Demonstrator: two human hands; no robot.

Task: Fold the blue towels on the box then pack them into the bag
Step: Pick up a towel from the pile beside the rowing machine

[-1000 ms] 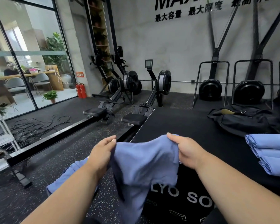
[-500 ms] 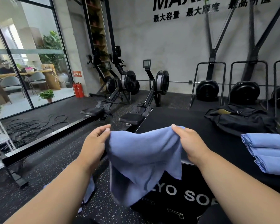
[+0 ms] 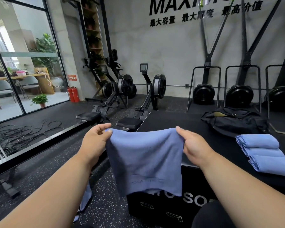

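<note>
Pinching the top corners of a hanging blue cloth towel [image 3: 146, 160], left hand [image 3: 95, 142] and right hand [image 3: 194, 145] should level its edges above the black box [image 3: 179, 127], beside three folded blue towels [image 3: 262, 152], black duffel bag [image 3: 234, 122] beyond.

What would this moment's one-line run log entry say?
stage: folding | left hand, right hand: pinch blue towel's top corners, hanging | folded towels on box | bag unpacked
</note>
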